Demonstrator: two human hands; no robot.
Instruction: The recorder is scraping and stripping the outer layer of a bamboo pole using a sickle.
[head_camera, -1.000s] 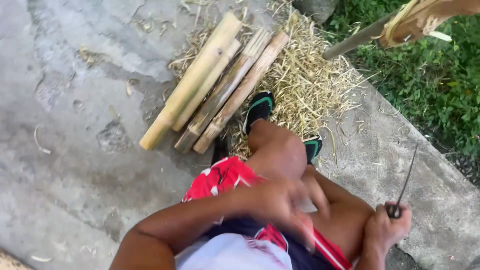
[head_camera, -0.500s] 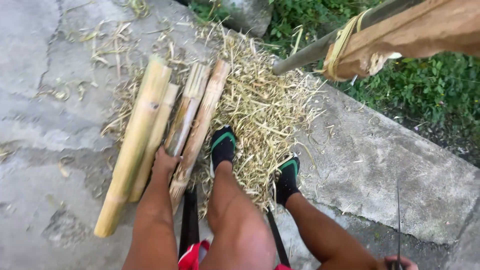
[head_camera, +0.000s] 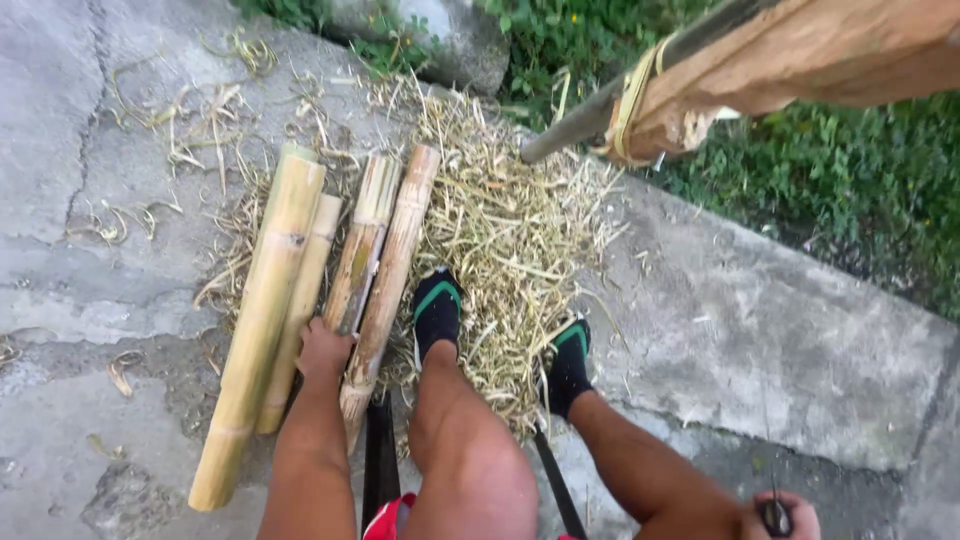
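Several bamboo pieces lie side by side on the concrete. My left hand (head_camera: 323, 352) reaches down and closes on the near end of a split bamboo piece (head_camera: 360, 252), between a thick yellow bamboo pole (head_camera: 262, 312) and another split piece (head_camera: 392, 272). My right hand (head_camera: 778, 514) sits at the bottom right edge, gripping the dark handle of a knife (head_camera: 774, 516) whose thin blade points up. My two feet in black and green shoes (head_camera: 437, 310) stand on a heap of bamboo shavings (head_camera: 505, 225).
A wooden post with a pole lashed to it (head_camera: 700, 90) juts in from the upper right. Grass (head_camera: 850, 190) lies beyond the concrete edge, and a stone (head_camera: 440, 35) sits at the top. Black stool legs (head_camera: 380, 465) show between my knees.
My view has tilted from my lap down onto the bamboo. My left hand has reached out from my body and taken hold of the split piece. The right hand keeps the knife.
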